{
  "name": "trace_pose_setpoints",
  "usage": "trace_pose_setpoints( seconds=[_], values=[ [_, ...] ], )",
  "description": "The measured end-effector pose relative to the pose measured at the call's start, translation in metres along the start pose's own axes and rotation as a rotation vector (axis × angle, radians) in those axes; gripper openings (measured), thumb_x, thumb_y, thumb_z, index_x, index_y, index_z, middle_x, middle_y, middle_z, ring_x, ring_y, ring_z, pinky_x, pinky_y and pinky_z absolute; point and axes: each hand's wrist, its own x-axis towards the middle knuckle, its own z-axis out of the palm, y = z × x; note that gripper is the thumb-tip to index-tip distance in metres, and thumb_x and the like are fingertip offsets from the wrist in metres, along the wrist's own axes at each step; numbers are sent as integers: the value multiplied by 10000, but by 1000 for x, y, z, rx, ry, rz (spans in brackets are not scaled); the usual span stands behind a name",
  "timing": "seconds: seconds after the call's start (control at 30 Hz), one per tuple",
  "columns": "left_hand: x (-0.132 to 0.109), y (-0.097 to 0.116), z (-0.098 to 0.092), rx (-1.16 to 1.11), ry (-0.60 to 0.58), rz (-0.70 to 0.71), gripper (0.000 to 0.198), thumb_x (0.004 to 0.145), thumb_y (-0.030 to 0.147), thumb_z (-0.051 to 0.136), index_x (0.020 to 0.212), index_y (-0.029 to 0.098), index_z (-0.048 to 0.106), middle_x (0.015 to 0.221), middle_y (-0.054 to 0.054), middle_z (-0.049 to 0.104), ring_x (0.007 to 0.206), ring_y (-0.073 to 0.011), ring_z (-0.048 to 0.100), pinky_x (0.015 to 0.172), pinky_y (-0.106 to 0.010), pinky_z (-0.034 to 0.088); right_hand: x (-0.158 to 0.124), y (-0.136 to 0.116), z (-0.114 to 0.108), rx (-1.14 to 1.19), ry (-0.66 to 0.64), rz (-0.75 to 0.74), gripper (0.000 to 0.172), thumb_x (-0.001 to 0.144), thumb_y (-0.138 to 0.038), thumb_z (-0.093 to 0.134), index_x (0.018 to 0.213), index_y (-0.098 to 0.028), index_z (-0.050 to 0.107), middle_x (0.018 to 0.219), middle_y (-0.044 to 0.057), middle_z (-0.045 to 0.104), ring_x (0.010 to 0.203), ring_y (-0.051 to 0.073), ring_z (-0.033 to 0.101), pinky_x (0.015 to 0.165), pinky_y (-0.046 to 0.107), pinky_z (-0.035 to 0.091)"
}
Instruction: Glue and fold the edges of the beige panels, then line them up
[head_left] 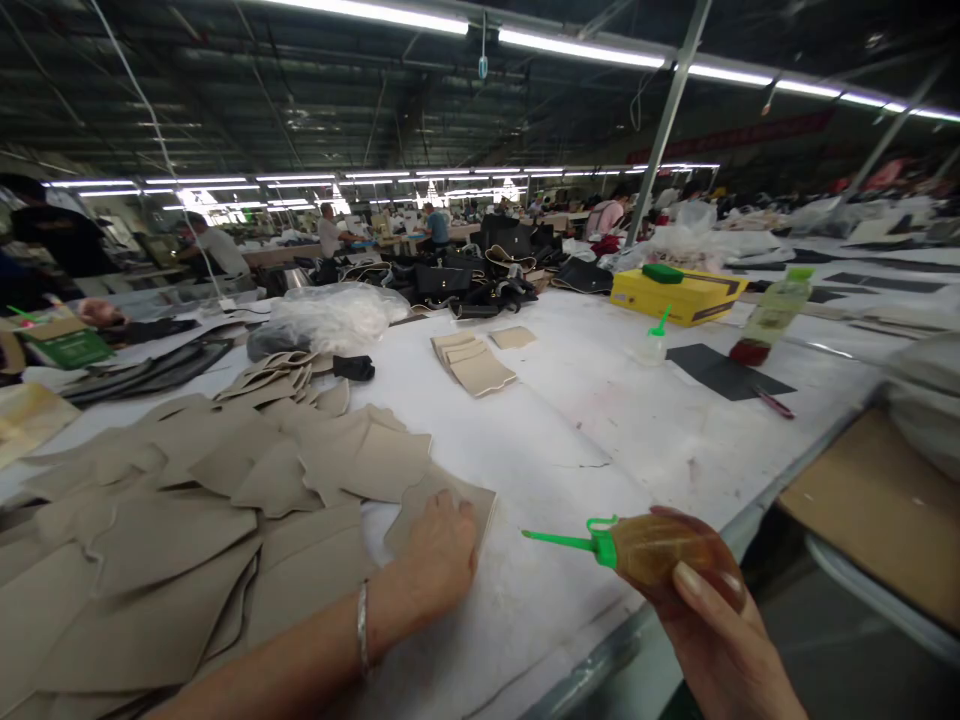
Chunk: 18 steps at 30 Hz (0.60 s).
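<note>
- Head view: left hand [442, 555] lies palm down, fingers flat and unclenched, on a tan flat cut piece of sheet material [484, 503] at the near edge of the white desk [585, 420]. It presses the piece and grips nothing.
- Right hand [712, 625] is wrapped closed around a small amber squeeze bottle with a green pointed nozzle [652, 548]. The bottle is held off the desk edge with the nozzle pointing left toward the pressed piece, apart from it.
- A loose overlapping pile of tan cut pieces [187, 520] lies just left of the pressed piece, touching it.
- A small neat stack of tan pieces [476, 365] lies farther back, well apart.
- Judgement: even palm pressure should keep the piece from sliding; keep fingers off its exposed right edge.
- Judgement: squeeze lightly with the tip low, since a hard squeeze could blob onto the desk.
</note>
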Motion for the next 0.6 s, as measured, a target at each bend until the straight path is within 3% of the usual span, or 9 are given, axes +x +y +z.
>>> trace_pose_setpoints(
  seconds=[0.1,0.33,0.5,0.6],
  values=[
    [0,3,-6,20,-18,-12,329,809,130,491,1111,61,602,1139,-206,577,1079,-309,547,877,-402,477,-1,0,6,-50,45,-26,545,607,-385,859,1094,-270,643,1040,47,637,919,227,617,738,260,579],
    [3,12,-12,44,-25,-33,396,759,174,565,1132,47,605,1139,-212,602,1077,-306,564,852,-379,501,0,2,13,-165,34,-79,574,623,-400,851,1121,-269,597,992,48,638,876,254,621,785,406,574],
    [10,22,-13,61,-28,-23,311,706,114,557,996,73,663,1041,-191,652,996,-290,607,826,-372,514,4,5,9,-390,3,-194,596,657,-436,819,1168,-268,564,990,48,630,878,265,613,749,367,536],
    [13,17,-16,48,-42,-4,292,736,62,484,949,108,679,997,-170,674,951,-269,631,802,-364,512,5,3,12,-491,-15,-235,605,657,-466,813,1166,-276,547,977,39,631,880,263,612,763,360,510]
  ],
)
